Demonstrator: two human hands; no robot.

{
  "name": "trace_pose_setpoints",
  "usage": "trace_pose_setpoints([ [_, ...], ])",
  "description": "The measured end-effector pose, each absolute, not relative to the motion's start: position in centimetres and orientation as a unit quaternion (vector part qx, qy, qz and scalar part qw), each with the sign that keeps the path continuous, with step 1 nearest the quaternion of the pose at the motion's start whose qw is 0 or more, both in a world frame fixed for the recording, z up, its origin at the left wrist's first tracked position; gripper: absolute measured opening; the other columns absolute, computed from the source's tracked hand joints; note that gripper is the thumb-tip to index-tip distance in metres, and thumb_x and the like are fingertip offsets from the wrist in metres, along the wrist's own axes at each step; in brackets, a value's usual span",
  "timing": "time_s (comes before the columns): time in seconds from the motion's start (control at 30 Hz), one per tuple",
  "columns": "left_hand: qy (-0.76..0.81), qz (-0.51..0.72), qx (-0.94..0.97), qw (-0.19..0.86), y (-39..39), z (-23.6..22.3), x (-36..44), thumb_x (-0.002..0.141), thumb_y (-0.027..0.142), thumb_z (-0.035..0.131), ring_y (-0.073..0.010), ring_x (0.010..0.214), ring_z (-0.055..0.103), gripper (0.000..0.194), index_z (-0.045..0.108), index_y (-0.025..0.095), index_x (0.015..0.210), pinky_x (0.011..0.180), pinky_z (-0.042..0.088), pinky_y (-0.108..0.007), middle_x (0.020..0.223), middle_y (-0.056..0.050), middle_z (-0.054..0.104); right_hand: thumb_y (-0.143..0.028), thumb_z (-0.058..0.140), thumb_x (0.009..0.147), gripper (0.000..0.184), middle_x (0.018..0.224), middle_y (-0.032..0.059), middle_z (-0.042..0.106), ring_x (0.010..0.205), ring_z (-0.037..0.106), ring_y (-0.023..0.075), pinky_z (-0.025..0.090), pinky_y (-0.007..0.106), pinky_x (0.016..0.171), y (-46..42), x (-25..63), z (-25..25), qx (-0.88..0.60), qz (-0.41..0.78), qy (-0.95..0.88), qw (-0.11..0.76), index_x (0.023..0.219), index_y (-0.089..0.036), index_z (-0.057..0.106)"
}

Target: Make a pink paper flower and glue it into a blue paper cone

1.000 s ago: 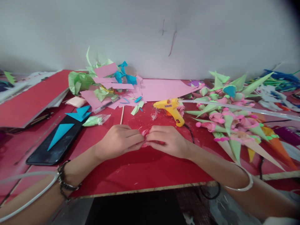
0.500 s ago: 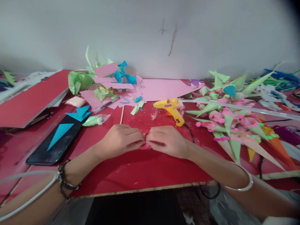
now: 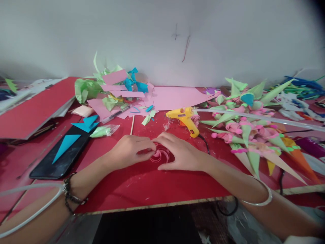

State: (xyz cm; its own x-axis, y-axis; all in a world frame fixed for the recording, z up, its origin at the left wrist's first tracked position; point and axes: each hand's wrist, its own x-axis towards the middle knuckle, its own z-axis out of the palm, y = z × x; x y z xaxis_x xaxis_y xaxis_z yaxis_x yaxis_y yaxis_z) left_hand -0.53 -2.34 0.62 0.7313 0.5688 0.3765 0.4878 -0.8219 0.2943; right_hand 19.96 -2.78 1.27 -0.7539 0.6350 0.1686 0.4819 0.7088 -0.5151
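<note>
Pink paper coil (image 3: 165,157) back from table's (image 3: 162,189) front edge: looks part-wound, outer loops loose. L hand (image 3: 130,151) pinches its L rim; R hand (image 3: 184,154) thumb/fingers apart round it.

And there, straight ahead of me, rose a pale grey wall (image 3: 76,37), two thin marks (image 3: 187,48) on it, the light soft across it, while closer in stretched a red tabletop (image 3: 177,186) with its rough pale front edge (image 3: 152,206), grey floor (image 3: 240,227) showing below!
</note>
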Motion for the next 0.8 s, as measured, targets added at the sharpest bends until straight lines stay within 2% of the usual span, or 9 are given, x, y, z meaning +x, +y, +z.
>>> trace_pose_setpoints([
  [0.17,0.354,0.204,0.907,0.099,-2.6,1.2,-0.6,0.073,0.04,0.053,-0.0094,0.059,0.056,0.026,0.055,0.021,0.09,0.054,0.039,-0.019,0.074,0.002,0.063,-0.033,0.059,0.072,0.042,0.1,0.0051,0.044,0.087,0.05,0.015,0.044,0.028,0.077,-2.8,19.9,1.1,-0.307,0.295,-0.893,0.144,0.108,-0.018,0.044],
  [0.3,0.401,0.121,0.899,0.126,-2.7,1.7,-0.4,0.065,0.053,0.055,-0.0145,0.067,0.058,0.043,0.051,0.022,0.094,0.054,0.038,-0.021,0.081,0.0,0.063,-0.035,0.062,0.07,0.046,0.105,0.0062,0.04,0.094,0.047,0.0155,0.041,0.027,0.082,-2.7,20.0,1.3,-0.311,0.312,-0.885,0.148,0.108,-0.017,0.044],
  [0.47,0.413,0.104,0.895,0.133,-2.7,1.4,-0.3,0.07,0.047,0.053,-0.0143,0.068,0.058,0.034,0.051,0.023,0.094,0.056,0.038,-0.022,0.081,0.002,0.063,-0.035,0.067,0.063,0.06,0.113,0.0077,0.037,0.102,0.043,0.0175,0.037,0.028,0.089,-2.4,20.5,1.4,-0.278,0.334,-0.894,0.114,0.113,-0.016,0.04],
  [0.67,0.357,0.134,0.909,0.166,-2.6,1.1,-0.4,0.077,0.039,0.05,-0.0111,0.069,0.057,0.021,0.053,0.022,0.089,0.06,0.04,-0.02,0.08,0.003,0.062,-0.032,0.061,0.071,0.035,0.093,0.0036,0.047,0.086,0.048,0.0145,0.041,0.025,0.076,-2.4,20.1,1.2,-0.289,0.302,-0.895,0.156,0.098,-0.016,0.046],
  [0.8,0.323,0.171,0.915,0.169,-2.7,1.2,-0.3,0.078,0.032,0.049,-0.0109,0.076,0.056,0.018,0.052,0.021,0.092,0.066,0.043,-0.019,0.088,-0.001,0.059,-0.036,0.058,0.073,0.028,0.088,0.003,0.048,0.079,0.049,0.0144,0.041,0.025,0.069,-2.5,19.9,0.9,-0.305,0.242,-0.906,0.167,0.091,-0.017,0.046],
])
